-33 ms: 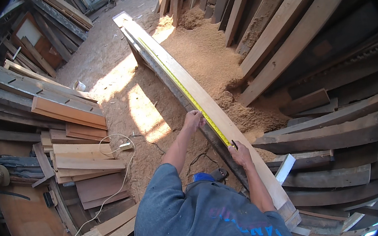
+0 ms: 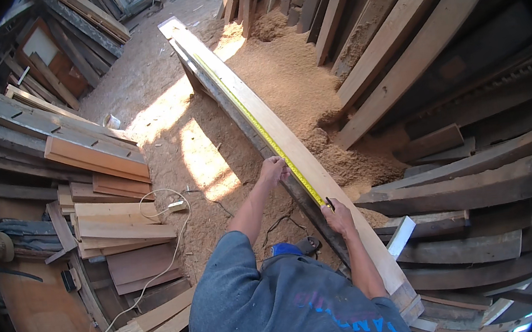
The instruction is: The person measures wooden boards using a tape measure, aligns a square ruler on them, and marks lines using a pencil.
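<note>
A yellow tape measure [image 2: 252, 121] lies stretched lengthwise along a long, pale wooden plank [image 2: 321, 166]. At the tape's left edge, my left hand [image 2: 273, 169] is closed in a pinch; what its fingertips hold, if anything, is too small to make out. Nearer to me, my right hand [image 2: 339, 216] rests on the plank, closed around the near end of the tape. A short, slim dark thing sticks up beside its thumb, too small to name. Any tape case is hidden by the fingers.
The plank lies on a dark wooden beam or bench [image 2: 313, 209]. Sawdust [image 2: 281, 67] heaps beyond it, by leaning timbers [image 2: 388, 36]. Stacked boards [image 2: 119, 220] stand at the left, with a pale cord [image 2: 173, 257] running past them. Thick planks [image 2: 469, 187] lie at the right.
</note>
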Demonstrator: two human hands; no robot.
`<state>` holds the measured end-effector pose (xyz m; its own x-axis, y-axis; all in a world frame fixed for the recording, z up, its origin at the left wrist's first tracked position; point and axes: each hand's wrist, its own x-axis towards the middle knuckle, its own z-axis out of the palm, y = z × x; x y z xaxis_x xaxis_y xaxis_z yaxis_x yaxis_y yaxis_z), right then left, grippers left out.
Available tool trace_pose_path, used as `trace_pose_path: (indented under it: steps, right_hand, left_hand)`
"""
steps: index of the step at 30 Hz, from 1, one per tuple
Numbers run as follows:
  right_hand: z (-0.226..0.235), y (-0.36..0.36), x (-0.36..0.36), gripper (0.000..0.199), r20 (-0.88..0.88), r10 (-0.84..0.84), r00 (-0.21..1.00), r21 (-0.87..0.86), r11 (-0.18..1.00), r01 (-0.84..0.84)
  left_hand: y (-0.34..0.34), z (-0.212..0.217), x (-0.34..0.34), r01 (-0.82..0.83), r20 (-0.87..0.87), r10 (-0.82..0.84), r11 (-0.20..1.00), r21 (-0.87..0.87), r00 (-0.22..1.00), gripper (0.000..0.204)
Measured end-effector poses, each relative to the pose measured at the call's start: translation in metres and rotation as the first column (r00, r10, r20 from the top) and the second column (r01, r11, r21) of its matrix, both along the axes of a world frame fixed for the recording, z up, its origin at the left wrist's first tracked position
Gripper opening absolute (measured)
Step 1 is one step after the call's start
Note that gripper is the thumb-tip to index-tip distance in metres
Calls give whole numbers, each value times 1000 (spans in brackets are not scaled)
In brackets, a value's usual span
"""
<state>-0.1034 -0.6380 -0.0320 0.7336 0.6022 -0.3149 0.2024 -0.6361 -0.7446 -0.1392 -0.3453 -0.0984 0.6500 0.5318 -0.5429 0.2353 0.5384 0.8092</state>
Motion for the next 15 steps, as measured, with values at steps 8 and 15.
trace_pose_path:
  steps: [8, 15]
  right_hand:
    - [-22, -106, 8, 73, -41, -154, 987, -191, 971, 144]
    - [-27, -294, 10, 58, -74, -407, 910, -301, 879, 369]
  left_hand:
    - [-71, -41, -14, 308, -292, -115, 527, 792, 949, 42]
    - [-191, 17, -17, 374, -416, -497, -187, 909, 762, 69]
